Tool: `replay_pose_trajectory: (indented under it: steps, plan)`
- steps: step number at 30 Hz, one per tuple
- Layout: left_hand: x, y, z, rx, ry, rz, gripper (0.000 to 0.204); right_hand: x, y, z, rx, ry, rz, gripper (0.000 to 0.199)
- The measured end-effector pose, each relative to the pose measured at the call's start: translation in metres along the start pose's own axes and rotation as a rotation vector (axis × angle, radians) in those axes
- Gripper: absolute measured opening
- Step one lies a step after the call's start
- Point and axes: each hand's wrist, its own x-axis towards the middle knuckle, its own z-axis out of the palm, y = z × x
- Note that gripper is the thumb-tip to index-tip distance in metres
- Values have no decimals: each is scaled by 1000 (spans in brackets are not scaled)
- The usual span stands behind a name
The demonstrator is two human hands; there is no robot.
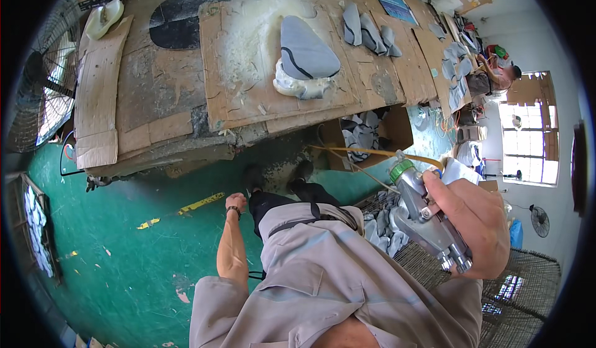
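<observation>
My right hand (478, 214) is wrapped round a metal spray gun (421, 208) with a green ring and a yellowish hose; it is raised near the camera. At my side hangs my left hand (235, 203), its fingers curled in a loose fist with nothing showing in it and a dark bracelet at the wrist. On the cardboard-covered table (242, 109) lies a grey padded piece (305, 49) with a dark curved stripe. It rests on a pale, lumpy block (300, 87) crusted with whitish residue. Both hands are apart from the piece.
Grey pieces (371, 34) lie farther right on the table. An open carton (397, 131) below holds more, with a heap (385, 230) beside me. A fan (37, 81) stands left. Another person (500, 75) works at the far right. The hose (347, 151) crosses before the carton.
</observation>
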Motion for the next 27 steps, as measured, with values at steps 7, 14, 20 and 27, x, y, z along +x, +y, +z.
replay_pose_trajectory:
  steps: [7,14,20,27]
  plan:
    - [-7,7,3,55,17,17,20,-34,30,18,28,62,39,68]
    - [-23,4,12,57,60,-18,20,-69,88,42,173,168,44,70]
    - [-44,3,31,32,114,-6,22,-107,159,60,323,178,126,73]
    - [-72,22,77,23,76,-77,26,-149,248,97,634,260,89,83]
